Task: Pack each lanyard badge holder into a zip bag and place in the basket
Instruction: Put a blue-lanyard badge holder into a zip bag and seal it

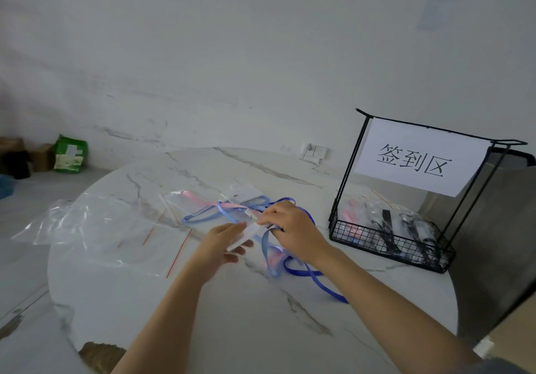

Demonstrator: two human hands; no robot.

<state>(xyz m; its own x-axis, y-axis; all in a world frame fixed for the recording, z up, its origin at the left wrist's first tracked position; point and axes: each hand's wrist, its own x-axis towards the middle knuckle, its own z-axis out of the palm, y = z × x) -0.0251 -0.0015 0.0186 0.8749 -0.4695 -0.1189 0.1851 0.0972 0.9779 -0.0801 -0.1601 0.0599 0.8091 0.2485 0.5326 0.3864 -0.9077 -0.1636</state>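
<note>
At the middle of the round marble table (203,301), my left hand (223,243) holds a clear badge holder (246,234) from below. My right hand (285,225) grips its upper end together with the lanyard straps. A light blue strap (268,257) and a dark blue strap (316,278) trail from my hands onto the table. More badge holders with pink and blue lanyards (214,207) lie just beyond. Several clear zip bags (95,228) with red seal lines are spread at the left. A black wire basket (385,243) at the right holds several packed bags.
A white paper sign (414,159) with printed characters hangs on the basket's tall frame. A grey chair back (493,228) stands to the right of the table. A green package (70,154) and cardboard boxes sit on the floor at far left. A wall socket (314,151) is behind the table.
</note>
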